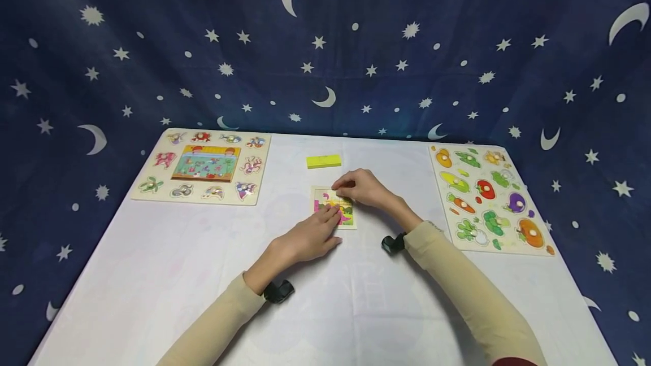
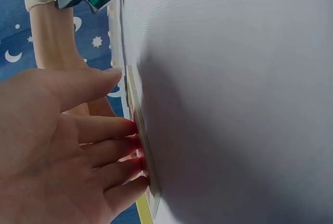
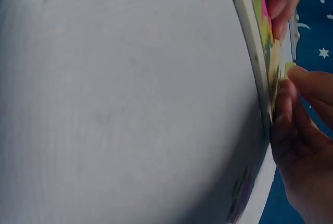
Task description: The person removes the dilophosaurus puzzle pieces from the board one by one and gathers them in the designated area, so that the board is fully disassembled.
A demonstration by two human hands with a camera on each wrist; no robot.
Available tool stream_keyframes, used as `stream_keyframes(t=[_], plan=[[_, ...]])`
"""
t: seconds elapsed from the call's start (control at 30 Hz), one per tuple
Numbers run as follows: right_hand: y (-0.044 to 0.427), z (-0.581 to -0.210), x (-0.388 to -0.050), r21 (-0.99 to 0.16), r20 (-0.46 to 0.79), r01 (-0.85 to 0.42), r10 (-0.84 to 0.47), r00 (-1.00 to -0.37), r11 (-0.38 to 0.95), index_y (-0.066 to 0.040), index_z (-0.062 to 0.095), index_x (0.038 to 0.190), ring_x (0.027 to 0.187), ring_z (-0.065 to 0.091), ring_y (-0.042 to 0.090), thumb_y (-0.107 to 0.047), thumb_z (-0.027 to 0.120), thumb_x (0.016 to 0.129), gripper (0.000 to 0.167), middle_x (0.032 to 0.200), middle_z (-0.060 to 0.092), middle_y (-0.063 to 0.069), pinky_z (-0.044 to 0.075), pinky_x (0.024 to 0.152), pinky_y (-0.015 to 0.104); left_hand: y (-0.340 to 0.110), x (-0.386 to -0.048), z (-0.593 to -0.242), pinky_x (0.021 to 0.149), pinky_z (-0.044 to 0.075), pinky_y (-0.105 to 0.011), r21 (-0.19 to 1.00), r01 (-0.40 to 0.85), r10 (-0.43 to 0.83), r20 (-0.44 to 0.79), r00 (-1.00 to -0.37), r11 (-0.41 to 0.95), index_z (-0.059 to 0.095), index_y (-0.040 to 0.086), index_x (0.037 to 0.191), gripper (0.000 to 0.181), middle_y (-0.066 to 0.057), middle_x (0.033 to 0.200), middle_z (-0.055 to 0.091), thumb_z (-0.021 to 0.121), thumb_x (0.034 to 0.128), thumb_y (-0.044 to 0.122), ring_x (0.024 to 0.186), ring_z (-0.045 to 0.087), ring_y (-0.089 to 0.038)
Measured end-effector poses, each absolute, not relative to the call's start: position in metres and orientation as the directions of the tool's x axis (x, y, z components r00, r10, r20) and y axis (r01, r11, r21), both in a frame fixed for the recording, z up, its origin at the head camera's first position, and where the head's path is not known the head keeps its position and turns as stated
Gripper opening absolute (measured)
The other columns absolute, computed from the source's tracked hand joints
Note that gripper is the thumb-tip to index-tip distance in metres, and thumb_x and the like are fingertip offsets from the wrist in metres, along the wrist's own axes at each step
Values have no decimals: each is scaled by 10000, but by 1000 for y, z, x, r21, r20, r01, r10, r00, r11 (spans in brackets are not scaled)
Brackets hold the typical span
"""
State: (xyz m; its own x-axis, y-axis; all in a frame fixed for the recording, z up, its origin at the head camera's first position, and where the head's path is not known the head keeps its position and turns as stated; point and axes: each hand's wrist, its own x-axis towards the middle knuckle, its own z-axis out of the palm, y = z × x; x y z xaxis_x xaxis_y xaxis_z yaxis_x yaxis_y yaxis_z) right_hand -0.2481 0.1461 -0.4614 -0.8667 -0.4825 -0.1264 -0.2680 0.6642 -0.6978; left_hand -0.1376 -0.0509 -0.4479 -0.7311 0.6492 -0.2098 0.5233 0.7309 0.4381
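Note:
A small square picture puzzle with a pale wooden frame lies at mid-table. My left hand rests its fingertips on the puzzle's lower left part; in the left wrist view the fingers of that hand are extended, touching the picture behind the tray's edge. At the puzzle's top right edge, my right hand has thumb and index finger brought together. The right wrist view shows this hand pinching a small pale piece, mostly hidden by the fingers, over the puzzle tray.
Behind the puzzle lies a yellow block. A sea-animal peg board is at the back left, and a vegetable peg board on the right. A dark blue cloth with moons and stars hangs behind the white table.

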Motion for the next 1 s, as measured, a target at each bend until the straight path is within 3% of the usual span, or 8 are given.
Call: stream_keyframes(t=[0.37,0.7,1.0], plan=[[140,-463,-247,-662,-77,-351,-527,-846,662,-66,814,1098,819,570,142,-101,758,919,191,967,744,52,459,748,255,-50,-136,-446,1268,249,-449,427,519,641,-217,-736,740,333,-50,1577,664,-188,1683,262,564,1067,308,1577,218,-341],[140,-467,-253,-700,-153,-275,-515,-844,659,-70,784,1069,833,543,163,-148,783,902,184,909,699,28,437,781,286,-52,-137,-448,1270,242,-450,440,522,650,-214,-729,731,326,-50,1579,662,-192,1682,264,555,1071,307,1580,211,-335],[139,-461,-256,-739,-199,-204,-497,-845,642,-58,747,1057,856,527,189,-139,773,901,178,956,690,65,419,780,294,-52,-138,-447,1271,239,-451,447,531,661,-207,-721,720,326,-52,1578,653,-191,1686,251,549,1074,300,1581,205,-335]])
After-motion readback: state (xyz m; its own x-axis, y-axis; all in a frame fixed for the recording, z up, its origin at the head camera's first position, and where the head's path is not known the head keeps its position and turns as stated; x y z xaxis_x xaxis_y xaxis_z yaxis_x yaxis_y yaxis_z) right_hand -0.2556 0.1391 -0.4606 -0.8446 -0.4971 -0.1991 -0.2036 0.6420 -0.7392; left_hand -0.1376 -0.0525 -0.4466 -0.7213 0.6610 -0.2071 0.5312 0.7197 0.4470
